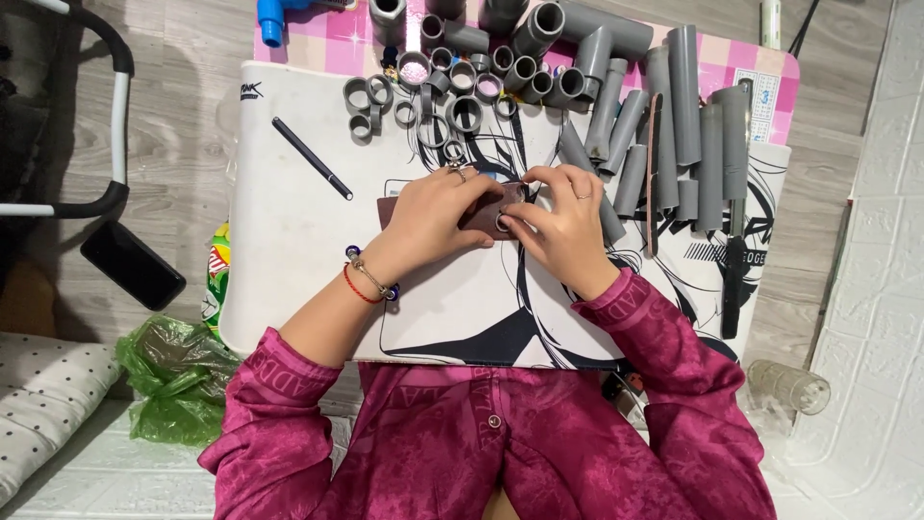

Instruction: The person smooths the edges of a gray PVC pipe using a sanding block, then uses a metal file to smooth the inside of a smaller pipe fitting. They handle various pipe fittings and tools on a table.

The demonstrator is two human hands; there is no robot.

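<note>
Under the fingers, a white desk mat (289, 221) with a black line drawing is spread over a pink checked desk (337, 43), and all of it is set on a grey wood-look floor (173, 125). A white brick-pattern wall (885, 241) is seen out past the right hand's (568, 231) fingers. A small grey pipe ring (502, 222) is pinched in the right hand's fingers and pressed onto a brown sheet of sandpaper (484, 214), which is pinned flat by the left hand (433, 217), fingers spread and pressing down. The ring looks short, round and dull grey. Just beyond the fingers, more cut rings (452, 111) are scattered, and longer grey pipe pieces (674, 125) are piled past the right fingers. A black pen (311, 157) lies off beyond the left fingers.
</note>
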